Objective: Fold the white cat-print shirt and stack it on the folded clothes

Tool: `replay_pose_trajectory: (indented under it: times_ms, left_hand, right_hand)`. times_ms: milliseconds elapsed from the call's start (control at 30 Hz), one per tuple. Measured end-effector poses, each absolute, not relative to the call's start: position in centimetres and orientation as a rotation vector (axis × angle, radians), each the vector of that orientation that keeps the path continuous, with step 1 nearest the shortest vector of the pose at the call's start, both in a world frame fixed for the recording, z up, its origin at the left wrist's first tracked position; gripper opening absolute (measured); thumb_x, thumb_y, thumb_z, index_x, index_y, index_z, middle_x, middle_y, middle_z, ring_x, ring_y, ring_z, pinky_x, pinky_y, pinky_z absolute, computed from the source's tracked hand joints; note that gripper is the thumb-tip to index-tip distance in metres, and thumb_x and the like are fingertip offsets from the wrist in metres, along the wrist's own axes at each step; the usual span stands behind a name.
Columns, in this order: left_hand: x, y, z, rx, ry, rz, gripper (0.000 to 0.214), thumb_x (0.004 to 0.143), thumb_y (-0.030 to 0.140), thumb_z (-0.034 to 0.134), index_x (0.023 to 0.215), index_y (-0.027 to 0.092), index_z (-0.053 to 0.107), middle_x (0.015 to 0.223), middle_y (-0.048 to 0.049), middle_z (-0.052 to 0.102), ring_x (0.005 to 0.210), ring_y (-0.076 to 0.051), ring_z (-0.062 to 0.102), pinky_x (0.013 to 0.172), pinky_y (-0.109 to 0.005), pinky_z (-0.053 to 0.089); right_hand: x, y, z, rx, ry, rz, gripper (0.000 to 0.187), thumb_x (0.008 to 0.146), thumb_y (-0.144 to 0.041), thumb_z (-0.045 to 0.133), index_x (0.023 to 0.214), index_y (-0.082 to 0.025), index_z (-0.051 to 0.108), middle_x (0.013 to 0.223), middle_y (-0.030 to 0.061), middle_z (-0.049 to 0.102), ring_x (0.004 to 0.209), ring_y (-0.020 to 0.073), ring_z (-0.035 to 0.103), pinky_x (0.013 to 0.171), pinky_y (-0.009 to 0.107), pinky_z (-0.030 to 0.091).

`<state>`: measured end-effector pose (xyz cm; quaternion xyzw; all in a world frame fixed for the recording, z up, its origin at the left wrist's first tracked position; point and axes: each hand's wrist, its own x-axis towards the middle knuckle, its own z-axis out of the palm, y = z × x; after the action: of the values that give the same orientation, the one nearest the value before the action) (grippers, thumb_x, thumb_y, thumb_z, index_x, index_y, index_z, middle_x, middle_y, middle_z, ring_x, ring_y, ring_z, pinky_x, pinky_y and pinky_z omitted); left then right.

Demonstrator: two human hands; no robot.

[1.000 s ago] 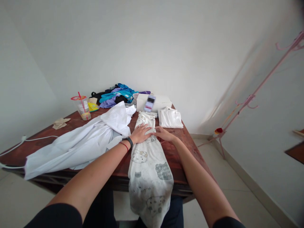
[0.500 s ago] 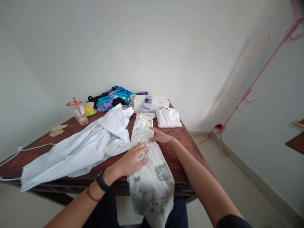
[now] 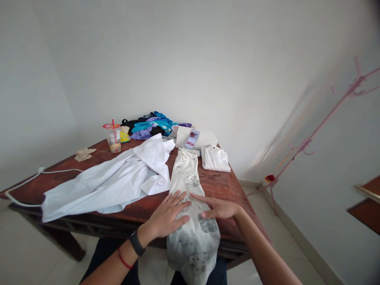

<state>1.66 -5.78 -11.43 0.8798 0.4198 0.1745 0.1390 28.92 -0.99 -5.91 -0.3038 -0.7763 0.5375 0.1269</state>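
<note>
A long white garment printed with grey cartoon cats (image 3: 190,186) lies lengthwise on the brown wooden table (image 3: 225,186), its near end hanging over the front edge. My left hand (image 3: 168,215) lies flat on it near the table edge, fingers spread, a black band and a red string on the wrist. My right hand (image 3: 218,206) rests beside it on the same cloth, fingers stretched out. Both hands are open and hold nothing.
A large white shirt (image 3: 113,180) is spread over the table's left half. A folded white piece (image 3: 215,159), a white box (image 3: 197,137), a heap of blue and purple clothes (image 3: 151,123) and a plastic cup with straw (image 3: 114,137) stand farther back. A pink coat stand (image 3: 311,138) leans right.
Both hands have slid along the printed garment from its middle toward the near table edge. The view has shifted a little.
</note>
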Motion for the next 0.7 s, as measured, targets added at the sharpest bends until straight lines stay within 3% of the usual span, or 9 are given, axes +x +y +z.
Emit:
replay_pose_trajectory:
  times_ms: [33,133,333,533,633,700]
  left_hand:
    - [1.6,-5.8,-11.6,2.539,1.206,0.535,0.054,0.1,0.056,0.047,0.15,0.035,0.047,0.165,-0.0035,0.029,0.152,-0.032,0.024,0.122,-0.057,0.024]
    - [1.6,-5.8,-11.9,2.526,1.172,0.635,0.052,0.1,0.054,0.049,0.147,0.033,0.051,0.164,-0.0037,0.033,0.151,-0.031,0.027,0.123,-0.055,0.025]
    - [1.5,-5.8,-12.1,2.492,1.158,0.67,0.051,0.098,0.05,0.055,0.144,0.03,0.055,0.162,-0.006,0.036,0.151,-0.032,0.028,0.122,-0.055,0.025]
    - [1.0,-6.0,-12.1,2.4,1.145,0.841,0.038,0.096,0.041,0.059,0.132,0.027,0.065,0.153,-0.0055,0.05,0.148,-0.028,0.037,0.121,-0.049,0.032]
    - [0.6,-6.3,-11.9,2.333,1.132,0.934,0.033,0.095,0.035,0.059,0.125,0.028,0.069,0.143,-0.0038,0.061,0.143,-0.025,0.044,0.12,-0.045,0.037]
    - [0.4,-7.0,-11.8,2.358,1.111,0.965,0.031,0.094,0.029,0.058,0.122,0.028,0.07,0.139,-0.0033,0.063,0.141,-0.025,0.046,0.12,-0.045,0.037]
  right_hand:
    - [29.3,-2.9,-6.1,-0.862,-2.271,1.555,0.074,0.086,-0.042,0.075,0.152,-0.028,0.044,0.158,0.0059,0.042,0.145,0.0292,0.04,0.122,0.049,0.023]
    - [30.3,-8.0,-6.9,-0.976,-2.16,1.53,0.071,0.086,-0.042,0.074,0.15,-0.029,0.047,0.157,0.0058,0.044,0.147,0.0296,0.038,0.123,0.051,0.02]
    - [30.2,-12.2,-11.0,-1.179,-1.852,1.316,0.06,0.086,-0.047,0.072,0.142,-0.029,0.059,0.147,0.0081,0.057,0.139,0.0328,0.047,0.119,0.052,0.029]
    - [28.7,-13.4,-15.9,-1.37,-1.595,1.007,0.051,0.081,-0.065,0.065,0.117,-0.031,0.075,0.107,0.0107,0.074,0.105,0.0384,0.067,0.095,0.052,0.052]
    - [28.7,-14.6,-17.3,-1.546,-1.607,0.818,0.055,0.081,-0.067,0.062,0.122,-0.031,0.072,0.08,0.0076,0.07,0.077,0.0337,0.068,0.078,0.047,0.056]
    - [28.7,-15.3,-17.8,-1.591,-1.623,0.784,0.06,0.084,-0.065,0.06,0.133,-0.031,0.063,0.076,0.0053,0.068,0.067,0.0298,0.064,0.07,0.044,0.056]
